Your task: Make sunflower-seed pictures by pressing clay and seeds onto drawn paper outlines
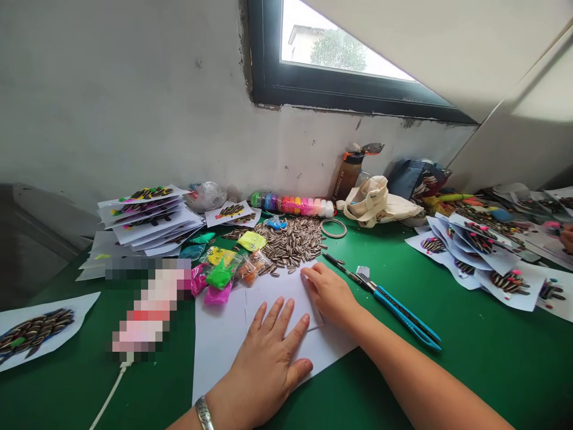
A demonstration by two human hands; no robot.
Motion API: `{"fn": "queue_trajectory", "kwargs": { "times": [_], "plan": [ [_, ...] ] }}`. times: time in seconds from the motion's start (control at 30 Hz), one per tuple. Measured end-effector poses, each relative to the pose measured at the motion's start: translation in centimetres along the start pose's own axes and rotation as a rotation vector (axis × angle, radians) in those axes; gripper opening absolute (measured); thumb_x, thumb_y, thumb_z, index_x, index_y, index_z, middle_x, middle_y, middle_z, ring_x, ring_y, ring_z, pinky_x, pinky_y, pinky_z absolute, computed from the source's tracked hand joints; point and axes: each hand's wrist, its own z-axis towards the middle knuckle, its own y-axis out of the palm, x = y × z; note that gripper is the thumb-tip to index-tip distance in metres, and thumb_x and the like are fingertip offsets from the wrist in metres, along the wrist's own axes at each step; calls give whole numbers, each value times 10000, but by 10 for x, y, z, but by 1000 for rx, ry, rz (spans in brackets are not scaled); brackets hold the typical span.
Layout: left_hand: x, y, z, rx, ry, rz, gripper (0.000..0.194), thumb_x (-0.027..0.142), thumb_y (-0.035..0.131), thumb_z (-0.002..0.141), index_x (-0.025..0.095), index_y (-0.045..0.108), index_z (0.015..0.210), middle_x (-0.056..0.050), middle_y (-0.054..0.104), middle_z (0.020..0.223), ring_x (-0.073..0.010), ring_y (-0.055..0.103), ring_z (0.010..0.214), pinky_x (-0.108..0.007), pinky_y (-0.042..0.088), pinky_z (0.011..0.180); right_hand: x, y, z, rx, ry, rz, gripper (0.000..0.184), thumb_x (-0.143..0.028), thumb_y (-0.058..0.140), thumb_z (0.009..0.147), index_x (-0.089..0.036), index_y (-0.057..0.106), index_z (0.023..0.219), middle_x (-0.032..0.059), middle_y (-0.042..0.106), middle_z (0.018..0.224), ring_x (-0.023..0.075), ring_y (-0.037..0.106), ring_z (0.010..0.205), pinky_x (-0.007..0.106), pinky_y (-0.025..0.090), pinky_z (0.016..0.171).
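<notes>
A small white card [286,288] lies on a larger white sheet of paper [212,352] on the green table. My left hand [268,352] is open, palm down, with spread fingers resting across the card and sheet. At the card's right edge my right hand [333,295] has its fingers bent and closed on the paper near the upper corner. Just beyond the card is a pile of striped sunflower seeds [293,239]. Small packets of coloured clay, including a green one [220,273] and a yellow one [252,240], lie at the sheet's upper left.
A blue utility knife [405,316] and a black pen [338,264] lie right of my hand, near a roll of tape [333,228]. Stacked seed-decorated cards [152,224] stand left; more cards [483,257] lie right. A bottle [347,176] stands by the wall. Another person's hand [566,239] shows far right.
</notes>
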Motion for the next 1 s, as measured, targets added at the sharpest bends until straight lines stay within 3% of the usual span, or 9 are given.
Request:
{"fn": "queue_trajectory", "kwargs": {
  "times": [0.1,0.3,1.0],
  "plan": [
    [1,0,0,-5,-7,-10,603,575,327,963,347,212,1509,-91,202,1590,-324,145,1459,-596,157,1154,-3,3,3,3,14,-80,187,-231,440,966,-232,626,984,37,598,972,150,571,846,239,369,689],
    [2,-1,0,-5,-25,-17,605,573,353,957,352,224,1505,-76,220,1587,-337,151,1456,-608,156,1150,-2,11,4,49,-21,-206,183,-241,439,977,-222,604,902,34,605,932,146,555,800,252,324,645],
    [6,-7,-5,-2,-12,-66,559,592,260,968,383,264,1487,-51,221,1591,-318,152,1461,-613,110,1153,1,21,-5,219,-78,-216,168,-146,483,918,-178,582,788,48,579,809,176,501,772,279,309,685]
  ]
}}
